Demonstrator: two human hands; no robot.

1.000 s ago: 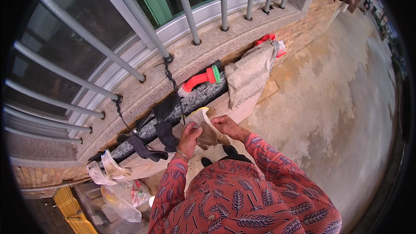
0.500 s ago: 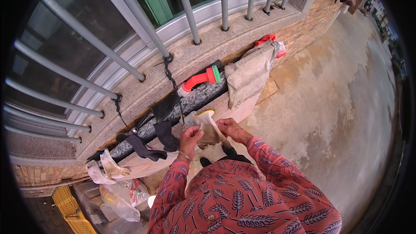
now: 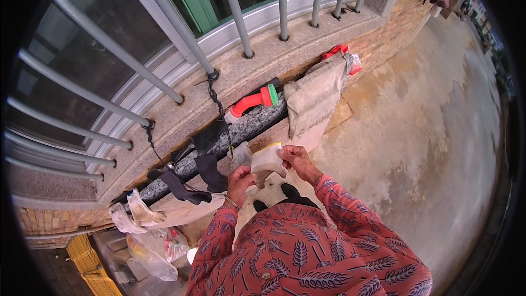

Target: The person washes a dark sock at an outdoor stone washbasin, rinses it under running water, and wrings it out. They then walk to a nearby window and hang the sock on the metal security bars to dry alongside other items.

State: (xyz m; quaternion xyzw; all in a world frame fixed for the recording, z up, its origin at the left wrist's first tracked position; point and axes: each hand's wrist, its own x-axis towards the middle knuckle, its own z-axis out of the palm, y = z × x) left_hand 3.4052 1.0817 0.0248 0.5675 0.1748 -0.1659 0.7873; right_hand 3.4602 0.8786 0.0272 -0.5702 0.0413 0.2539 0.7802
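Note:
A whitish cotton work glove (image 3: 267, 160) with a yellow-edged cuff is stretched between my hands, its lower part stained brownish. My left hand (image 3: 239, 184) pinches its left side with thumb and fingers. On its other side, my right hand (image 3: 299, 163) grips near the cuff. Just beyond my left hand, a greyish cloth piece (image 3: 241, 155) hangs against the ledge; its kind is partly hidden. Dark cloths (image 3: 210, 172) drape over the granite ledge (image 3: 249, 124) to the left.
A red elbow pipe with a green end (image 3: 257, 100) lies on the ledge. Beside it hangs a beige cloth (image 3: 315, 98). Grey window bars (image 3: 235, 11) stand above. Light work gloves (image 3: 141, 208) hang at the left, above clear plastic bags (image 3: 150, 255) and a yellow crate (image 3: 90, 266).
The glove has turned and spread wider, so its white cuff now faces up. My right hand has shifted slightly right; my left hand has dropped slightly.

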